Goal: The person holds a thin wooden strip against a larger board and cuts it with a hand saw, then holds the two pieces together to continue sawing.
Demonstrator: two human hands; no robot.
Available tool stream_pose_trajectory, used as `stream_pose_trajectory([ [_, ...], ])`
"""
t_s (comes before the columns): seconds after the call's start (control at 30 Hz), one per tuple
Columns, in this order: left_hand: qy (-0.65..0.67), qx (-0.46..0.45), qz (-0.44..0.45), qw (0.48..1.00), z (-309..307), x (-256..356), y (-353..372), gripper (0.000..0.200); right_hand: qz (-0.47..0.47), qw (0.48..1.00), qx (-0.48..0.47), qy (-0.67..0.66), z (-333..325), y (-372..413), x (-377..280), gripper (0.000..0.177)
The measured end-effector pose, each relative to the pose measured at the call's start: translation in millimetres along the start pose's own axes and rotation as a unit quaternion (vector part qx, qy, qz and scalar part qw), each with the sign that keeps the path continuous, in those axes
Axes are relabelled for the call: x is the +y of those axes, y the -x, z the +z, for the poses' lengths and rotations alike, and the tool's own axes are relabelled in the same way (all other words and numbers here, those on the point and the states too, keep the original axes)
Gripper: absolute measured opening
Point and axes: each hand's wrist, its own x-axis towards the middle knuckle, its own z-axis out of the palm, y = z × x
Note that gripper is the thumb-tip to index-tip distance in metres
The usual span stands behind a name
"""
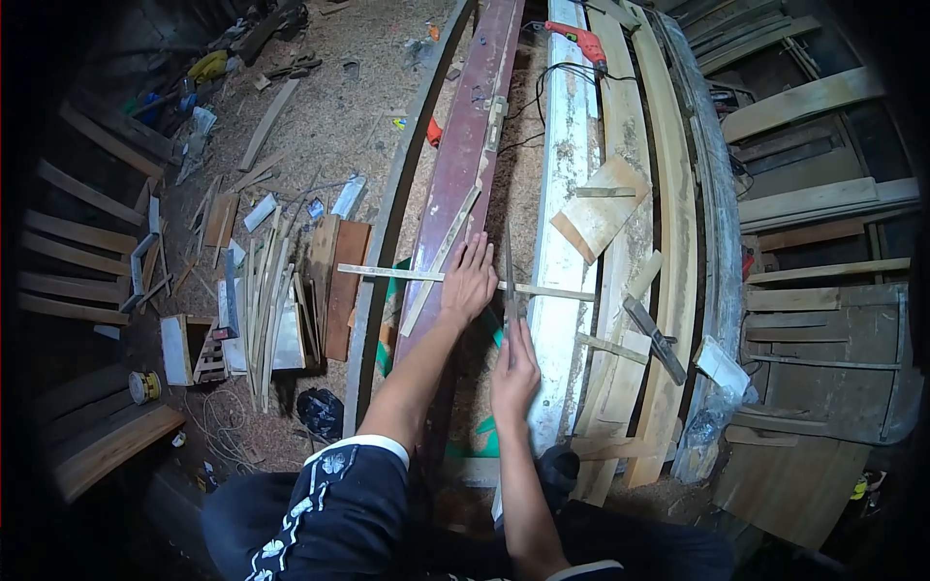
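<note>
My left hand (469, 283) lies palm down on a thin wooden strip (562, 291), with its fingers stretched forward over a maroon beam (453, 208). The strip runs crosswise from the maroon beam to a white-painted beam (560, 363). A second thin strip (446, 254) lies slanted on the maroon beam beside that hand. My right hand (515, 376) is closed around a narrow saw blade (510, 266), which points away from me across the strip in the gap between the beams. The saw's handle end is hidden in my fingers.
A red power drill (577, 45) with a black cord lies at the far end. On the right-hand planks are a thin wooden panel (603, 208) and a dark hand plane (655, 339). Bundled strips (266, 320) lean at left; wood shavings (329, 126) cover the floor.
</note>
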Motion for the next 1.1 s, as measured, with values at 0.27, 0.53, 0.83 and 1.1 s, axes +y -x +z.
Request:
stream_pose_trajectory([
  [0.27,0.0,0.001,-0.005,1.0,3,3,2,0.054,-0.006,1.0,0.002,0.003,0,-4,1,0.035],
  [0.53,-0.012,-0.032,-0.011,0.999,2,2,2,0.057,-0.02,1.0,0.012,0.019,-3,24,1,0.036],
  [0.83,0.003,-0.015,-0.016,1.0,9,0,2,0.057,0.003,1.0,0.0,0.004,-11,34,-1,0.037],
  [1.1,0.023,0.013,-0.017,1.0,10,0,2,0.055,0.003,1.0,-0.001,0.022,-27,46,-17,0.036],
])
